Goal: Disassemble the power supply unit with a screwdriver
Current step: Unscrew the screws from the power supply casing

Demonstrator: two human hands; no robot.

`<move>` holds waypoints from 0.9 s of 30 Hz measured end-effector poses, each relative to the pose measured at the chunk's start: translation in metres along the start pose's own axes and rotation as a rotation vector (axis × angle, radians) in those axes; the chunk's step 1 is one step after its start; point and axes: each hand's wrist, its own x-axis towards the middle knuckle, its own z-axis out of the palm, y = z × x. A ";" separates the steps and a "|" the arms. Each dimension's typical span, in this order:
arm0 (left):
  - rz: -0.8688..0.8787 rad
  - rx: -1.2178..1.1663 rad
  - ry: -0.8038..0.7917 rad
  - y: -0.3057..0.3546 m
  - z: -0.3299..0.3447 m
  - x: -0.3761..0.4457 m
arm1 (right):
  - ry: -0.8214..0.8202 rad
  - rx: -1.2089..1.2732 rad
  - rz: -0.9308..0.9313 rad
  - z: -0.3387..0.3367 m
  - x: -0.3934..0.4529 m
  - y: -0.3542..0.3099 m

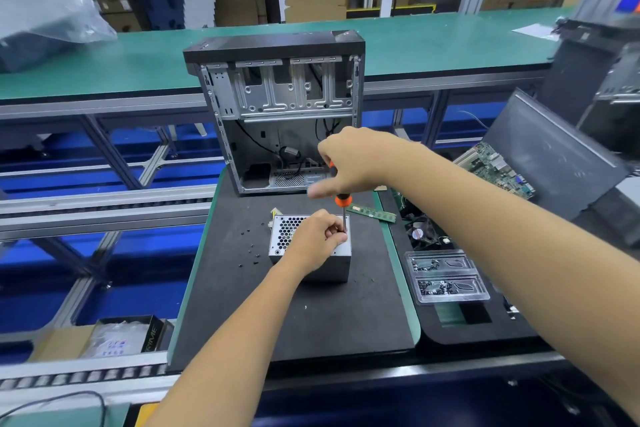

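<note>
A grey metal power supply unit (pixel 332 263) with a honeycomb vent sits on the black mat (pixel 277 315). My left hand (pixel 317 241) rests on top of it, fingertips pinching the screwdriver's metal shaft near the tip at the unit's top right corner. My right hand (pixel 349 159) grips the orange-and-black handle of the screwdriver (pixel 342 201), which stands nearly upright above that corner. Several small black screws (pixel 251 251) lie loose on the mat to the left of the unit.
An open, emptied PC case (pixel 280 114) stands behind the unit. A RAM stick (pixel 372 212), a fan (pixel 420 230), a motherboard (pixel 495 166) and a dark side panel (pixel 554 156) lie right. A clear parts tray (pixel 446 277) sits at right front. Conveyor rails run left.
</note>
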 end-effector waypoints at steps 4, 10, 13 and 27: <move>-0.014 0.004 -0.006 0.000 0.000 0.001 | -0.030 0.055 0.064 -0.005 0.004 0.000; -0.017 -0.018 -0.011 -0.001 0.001 0.001 | -0.158 0.168 -0.054 -0.013 -0.008 0.001; -0.021 -0.016 -0.014 -0.001 0.001 0.001 | -0.116 0.039 0.090 -0.012 -0.008 -0.001; -0.020 0.001 -0.025 -0.001 0.001 0.001 | -0.094 -0.070 0.076 -0.010 -0.003 0.000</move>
